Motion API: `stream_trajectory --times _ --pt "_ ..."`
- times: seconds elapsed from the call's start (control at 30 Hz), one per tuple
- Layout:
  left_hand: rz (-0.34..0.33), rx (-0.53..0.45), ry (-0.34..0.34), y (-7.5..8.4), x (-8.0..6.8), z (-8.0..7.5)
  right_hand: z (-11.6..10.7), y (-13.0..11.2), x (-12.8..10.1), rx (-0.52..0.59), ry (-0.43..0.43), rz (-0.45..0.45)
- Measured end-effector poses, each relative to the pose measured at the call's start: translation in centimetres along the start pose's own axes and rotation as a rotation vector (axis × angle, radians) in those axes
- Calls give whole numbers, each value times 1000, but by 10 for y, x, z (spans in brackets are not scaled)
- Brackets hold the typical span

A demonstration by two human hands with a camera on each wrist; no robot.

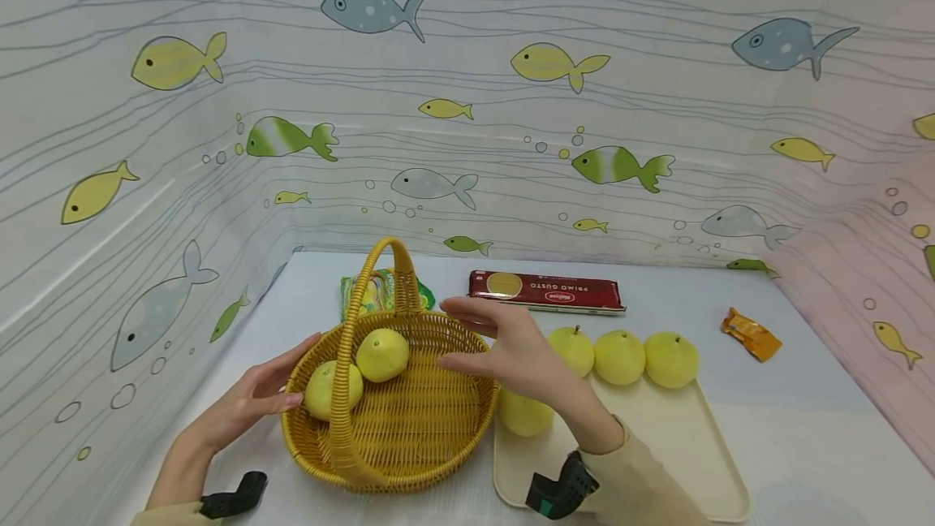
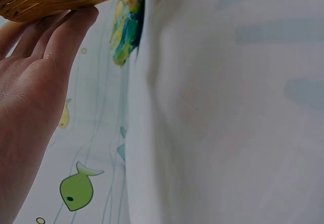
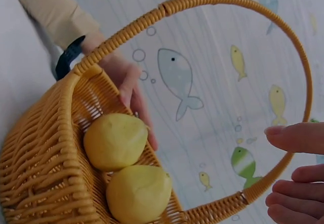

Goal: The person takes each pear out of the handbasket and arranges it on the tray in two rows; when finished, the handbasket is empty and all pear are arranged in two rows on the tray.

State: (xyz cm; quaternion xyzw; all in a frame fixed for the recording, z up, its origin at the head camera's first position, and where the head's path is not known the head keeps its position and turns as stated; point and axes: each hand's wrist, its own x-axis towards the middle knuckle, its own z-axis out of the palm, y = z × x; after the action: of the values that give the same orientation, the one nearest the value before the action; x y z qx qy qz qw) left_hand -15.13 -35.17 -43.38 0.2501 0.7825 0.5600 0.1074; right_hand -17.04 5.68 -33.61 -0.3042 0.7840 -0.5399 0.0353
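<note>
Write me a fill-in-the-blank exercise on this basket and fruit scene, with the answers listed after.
1. The wicker basket holds ____ yellow fruits.
2. The left hand rests against the basket's ____ .
3. The rest of the fruit lies on a cream ____ beside the basket.
4. The right hand hovers over the basket, holding ____ .

Missing words: two; rim; tray; nothing

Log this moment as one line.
left hand: touching yellow wicker basket rim | right hand: open over basket, empty | basket: two yellow pears | cream tray: four
</note>
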Motion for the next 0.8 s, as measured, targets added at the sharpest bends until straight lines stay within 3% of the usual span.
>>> stream_trajectory --times 0.33,0.57,0.8 --pt "18 -10 -14 4 2 3 27 -1 27 63 -2 -30" --pt "19 -11 -13 2 1 0 44 0 45 -11 -49 37" --pt "-1 -23 -10 2 -1 0 63 8 59 -16 -78 58"
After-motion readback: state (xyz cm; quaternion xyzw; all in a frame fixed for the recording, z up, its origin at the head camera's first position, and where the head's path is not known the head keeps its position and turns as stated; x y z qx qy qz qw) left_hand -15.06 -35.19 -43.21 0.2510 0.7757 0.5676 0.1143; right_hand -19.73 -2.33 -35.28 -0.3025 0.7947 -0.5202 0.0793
